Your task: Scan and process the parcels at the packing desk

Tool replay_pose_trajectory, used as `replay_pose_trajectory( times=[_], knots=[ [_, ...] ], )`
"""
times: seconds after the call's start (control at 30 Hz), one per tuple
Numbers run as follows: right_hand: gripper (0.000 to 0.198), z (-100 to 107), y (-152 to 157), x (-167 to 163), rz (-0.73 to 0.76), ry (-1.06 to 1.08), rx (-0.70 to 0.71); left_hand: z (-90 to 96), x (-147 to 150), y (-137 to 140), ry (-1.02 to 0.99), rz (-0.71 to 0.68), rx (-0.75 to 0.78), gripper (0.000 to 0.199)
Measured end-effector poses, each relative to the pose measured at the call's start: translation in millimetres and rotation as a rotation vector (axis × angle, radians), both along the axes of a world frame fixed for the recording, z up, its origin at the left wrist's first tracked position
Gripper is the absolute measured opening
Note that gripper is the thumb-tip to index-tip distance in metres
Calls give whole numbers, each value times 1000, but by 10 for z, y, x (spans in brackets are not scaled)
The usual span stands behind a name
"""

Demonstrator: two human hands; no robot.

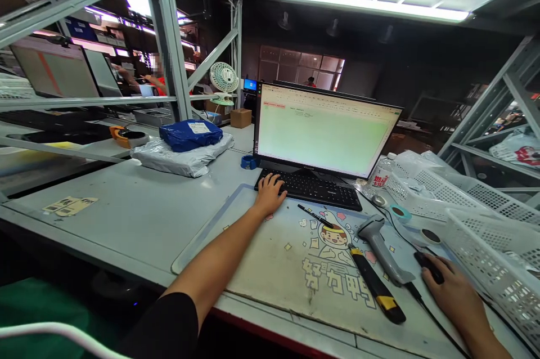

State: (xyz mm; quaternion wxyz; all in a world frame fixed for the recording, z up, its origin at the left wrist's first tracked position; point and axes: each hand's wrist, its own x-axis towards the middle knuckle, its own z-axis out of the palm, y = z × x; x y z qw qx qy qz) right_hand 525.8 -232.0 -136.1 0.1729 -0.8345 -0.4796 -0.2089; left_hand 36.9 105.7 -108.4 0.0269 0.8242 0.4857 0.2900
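Observation:
My left hand (pixel 269 197) rests on the left end of the black keyboard (pixel 320 187), its fingers spread over the keys. At the right, my right hand (pixel 453 291) is wrapped over a black computer mouse (pixel 428 267). Between the hands, on a printed desk mat (pixel 270 269), lie a grey barcode scanner (pixel 382 246), a black and yellow utility knife (pixel 377 285) and a black pen (pixel 315 215). Behind the keyboard stands a monitor (pixel 324 128) with a pale green screen; its text is too small to read.
White plastic baskets (pixel 493 252) line the right side, near a bottle (pixel 382 170) and tape rolls (pixel 400 212). At the left lie a blue parcel (pixel 190 135) and a silver-grey parcel (pixel 181 159). A small fan (pixel 223 77) is by the metal frame (pixel 169 38); another person sits beyond.

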Motion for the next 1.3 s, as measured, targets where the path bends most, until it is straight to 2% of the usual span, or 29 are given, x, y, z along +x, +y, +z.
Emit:
replay_pose_trajectory(
  times=[0.1,0.3,0.43,0.6,0.87,1.3],
  knots=[
    [67,-6,16,9,13,4,31,25,0,-31,-24,-11,23,40],
    [66,-64,38,260,10,71,-33,-36,11,-57,-34,-63,32,34],
    [66,-57,18,204,4,73,-51,-74,8,-54,-36,-74,17,31],
    [66,-48,-13,95,16,40,7,-95,0,-33,-32,-77,0,29],
    [62,-96,-3,339,27,66,-51,-97,-7,-10,-31,-87,-15,29],
    [63,-107,-20,356,57,63,-23,-47,0,-51,-75,-107,-48,27]
  ],
)
